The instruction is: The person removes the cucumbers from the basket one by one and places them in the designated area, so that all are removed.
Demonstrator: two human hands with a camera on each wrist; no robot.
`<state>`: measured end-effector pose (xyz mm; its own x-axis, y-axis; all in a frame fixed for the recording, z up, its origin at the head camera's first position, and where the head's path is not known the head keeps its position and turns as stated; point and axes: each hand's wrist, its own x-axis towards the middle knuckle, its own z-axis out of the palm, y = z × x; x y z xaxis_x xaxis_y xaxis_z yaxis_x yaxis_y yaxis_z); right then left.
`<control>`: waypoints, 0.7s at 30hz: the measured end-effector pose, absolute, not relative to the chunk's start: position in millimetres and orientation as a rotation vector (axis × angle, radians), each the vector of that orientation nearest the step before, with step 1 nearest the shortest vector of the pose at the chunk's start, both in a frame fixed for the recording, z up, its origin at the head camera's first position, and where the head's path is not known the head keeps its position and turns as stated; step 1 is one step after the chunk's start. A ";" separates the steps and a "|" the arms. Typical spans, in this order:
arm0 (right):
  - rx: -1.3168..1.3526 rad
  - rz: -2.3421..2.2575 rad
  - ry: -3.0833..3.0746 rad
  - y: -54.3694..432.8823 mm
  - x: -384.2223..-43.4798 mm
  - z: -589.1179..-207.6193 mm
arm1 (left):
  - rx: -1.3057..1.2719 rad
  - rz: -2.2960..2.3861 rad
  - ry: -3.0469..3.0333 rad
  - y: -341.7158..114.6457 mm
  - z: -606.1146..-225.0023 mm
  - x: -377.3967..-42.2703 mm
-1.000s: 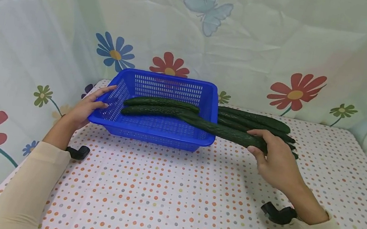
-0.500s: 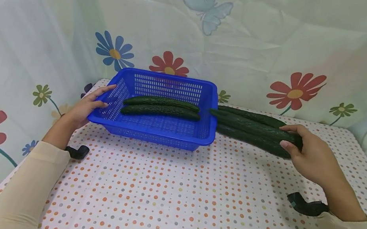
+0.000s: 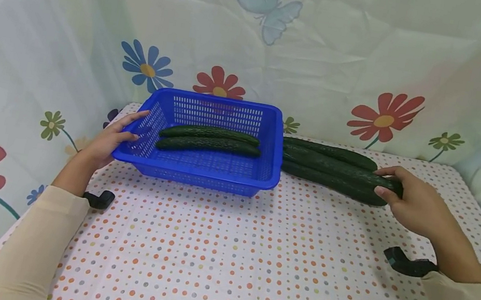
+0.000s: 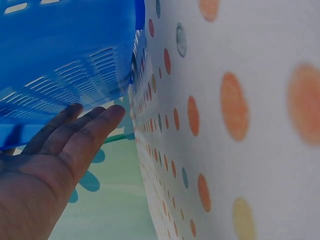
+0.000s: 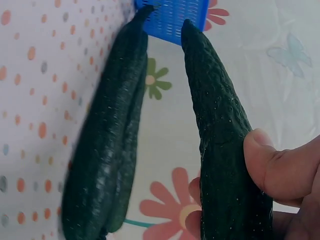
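A blue plastic basket (image 3: 194, 170) stands at the back left of the table, with two dark green cucumbers (image 3: 208, 145) lying side by side in it. My left hand (image 3: 104, 144) grips its left rim, thumb and a finger over the edge; in the left wrist view other fingers (image 4: 82, 140) stretch along the outside. To the basket's right, my right hand (image 3: 418, 202) holds a long cucumber (image 5: 220, 120) by its right end, thumb on one side and fingers on the other. Beside that cucumber lie a back cucumber (image 3: 330, 151) and a front cucumber (image 3: 334, 182).
A dotted cloth covers the table (image 3: 213, 261). Behind it hangs a flowered curtain (image 3: 327, 80), close to the basket's back. Black wrist devices (image 3: 409, 263) stick out below both hands.
My right hand has moved right with a cucumber, whose tip was over the inside of the basket and is now at or beyond its right rim. The left hand stays on the basket.
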<state>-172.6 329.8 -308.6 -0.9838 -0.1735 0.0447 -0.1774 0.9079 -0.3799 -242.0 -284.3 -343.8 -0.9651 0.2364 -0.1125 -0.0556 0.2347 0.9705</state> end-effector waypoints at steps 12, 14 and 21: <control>0.297 0.668 -3.082 305.1 -178.1 -330.0 | 0.178 1.798 2.272 -284.4 -344.6 -242.5; 0.309 0.674 -3.061 302.5 -178.8 -333.1 | 0.176 1.798 2.276 -284.4 -343.9 -242.2; 0.323 0.679 -3.048 301.1 -185.2 -343.0 | 0.168 1.801 2.282 -284.1 -341.4 -240.9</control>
<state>-185.2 301.1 -343.0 -0.9788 -0.1994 0.0466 -0.2003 0.8853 -0.4196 -240.9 -284.1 -341.4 -0.9671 0.2302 -0.1086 -0.0521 0.2385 0.9697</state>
